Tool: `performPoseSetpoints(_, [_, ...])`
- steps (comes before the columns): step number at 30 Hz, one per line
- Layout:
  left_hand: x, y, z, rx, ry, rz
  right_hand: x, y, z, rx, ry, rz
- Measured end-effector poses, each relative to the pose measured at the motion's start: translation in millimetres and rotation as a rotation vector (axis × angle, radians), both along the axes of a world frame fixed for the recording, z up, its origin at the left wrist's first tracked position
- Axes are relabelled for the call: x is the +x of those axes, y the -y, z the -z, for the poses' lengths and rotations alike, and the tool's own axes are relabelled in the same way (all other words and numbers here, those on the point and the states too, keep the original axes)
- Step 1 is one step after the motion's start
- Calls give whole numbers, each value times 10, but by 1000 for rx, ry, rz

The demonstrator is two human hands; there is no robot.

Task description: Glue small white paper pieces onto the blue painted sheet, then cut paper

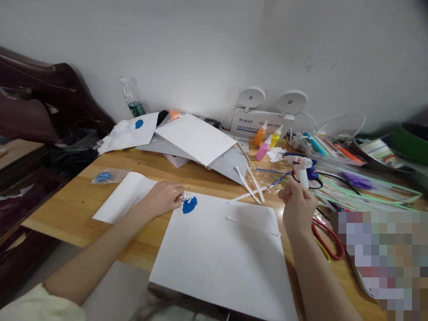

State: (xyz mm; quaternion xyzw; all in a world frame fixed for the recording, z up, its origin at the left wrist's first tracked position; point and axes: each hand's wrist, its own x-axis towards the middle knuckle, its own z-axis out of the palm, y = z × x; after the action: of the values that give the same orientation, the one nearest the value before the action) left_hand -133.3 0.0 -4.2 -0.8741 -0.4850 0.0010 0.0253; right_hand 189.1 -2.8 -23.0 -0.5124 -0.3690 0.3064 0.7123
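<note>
Fingers of the left hand [162, 197] are pressed together on a small white bit at the top of a blue shape [189, 204], which lies on the upper left corner of a big white board [220, 254] on the wooden table [80, 205]. So the shape sits right at the fingertips, touching them. Well apart to the right, the right hand [297, 203] is raised off the table and curled tight around a white glue gun [303, 171], held upright, its nozzle end at the top; the gun is nowhere near the blue shape.

Behind the board, small paint bottles [267, 140] in orange, yellow and pink stand together near the wall. A clear water bottle [133, 99] stands at the back left; what is in it I cannot tell. A little clear bag [105, 176] with something blue inside lies at the left, beside a loose white sheet [125, 196]. White paper strips [250, 185] lie just past the board's far edge
</note>
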Motion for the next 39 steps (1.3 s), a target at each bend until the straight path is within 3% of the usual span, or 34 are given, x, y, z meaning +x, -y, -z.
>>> performPoseSetpoints(20, [-15,-38,55,-99,197,-10,3,16,29,-32,101,-13])
performPoseSetpoints(22, [-4,-40,54,-105,207,-4,-27,36,30,-77,228,-81])
performPoseSetpoints(25, [16,-42,51,-118,231,-3,-157,89,40,-132,541,-335])
performPoseSetpoints(27, [28,-46,54,-126,245,-7,-286,130,58,-110,726,-524])
performPoseSetpoints(30, [39,-54,70,-135,256,-8,-477,181,108,-45,855,-700])
performPoseSetpoints(34, [49,-62,99,-133,291,-24,-627,226,181,58,935,-851])
performPoseSetpoints(39, [63,-68,141,-141,345,-54,-665,249,196,96,1010,-883])
